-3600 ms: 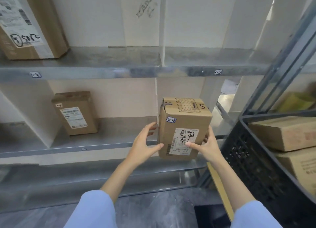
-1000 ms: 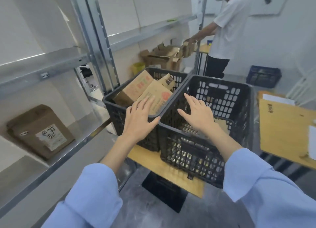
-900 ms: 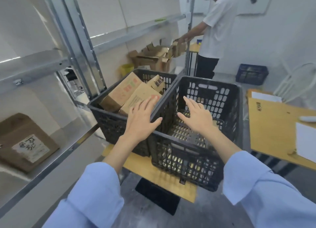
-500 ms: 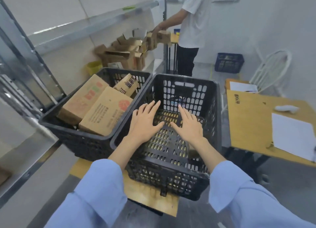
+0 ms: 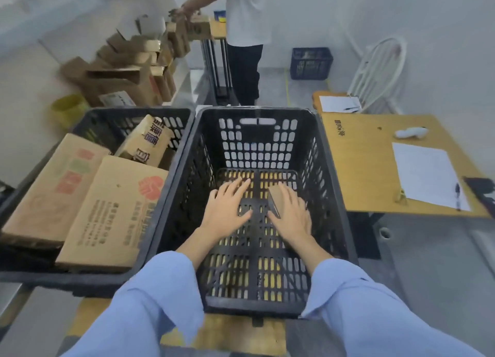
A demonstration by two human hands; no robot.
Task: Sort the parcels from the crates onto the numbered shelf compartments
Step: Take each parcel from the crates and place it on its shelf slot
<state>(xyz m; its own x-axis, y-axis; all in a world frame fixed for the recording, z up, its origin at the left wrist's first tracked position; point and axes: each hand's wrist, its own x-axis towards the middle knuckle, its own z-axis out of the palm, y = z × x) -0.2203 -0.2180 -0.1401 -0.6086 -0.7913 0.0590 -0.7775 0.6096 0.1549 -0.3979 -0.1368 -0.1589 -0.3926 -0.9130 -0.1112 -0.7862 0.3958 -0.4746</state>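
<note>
- At the far left, a yellow tub (image 5: 68, 110) sits beside a heap of opened cardboard boxes (image 5: 128, 70) that runs back along the wall.
- The left crate (image 5: 134, 111), black and slatted, holds three parcels. A long flat box (image 5: 51, 190) lies against its left wall. A second flat box (image 5: 115, 212) with a red mark lies just beside it. A smaller box (image 5: 146, 142) leans tilted in the far corner.
- The right crate (image 5: 257, 111) touches the left one, side by side. Both stand on a wooden board (image 5: 233, 332).
- The left hand (image 5: 227, 209) reaches down into the right crate, palm down, fingers straight and slightly spread, holding nothing. Whether it touches the slatted floor is unclear.
- A small brown parcel (image 5: 276, 198), the only one in this crate, lies on the floor right of centre. Only its left edge and part of its top show.
- The right hand (image 5: 290, 212) lies over this parcel, fingers laid across the top and thumb beside its near left edge. Whether it grips or merely rests cannot be told.
- Behind the crates, a person (image 5: 246, 22) in a white shirt stands with one hand on a box.
- A blue crate (image 5: 312, 63) sits on the floor farther right, and a white chair (image 5: 380, 70) stands near the wall.
- A wooden table (image 5: 369, 174) just right of the crate carries a paper sheet (image 5: 426, 174), a pen (image 5: 458, 196) and a small white object (image 5: 409, 132).
</note>
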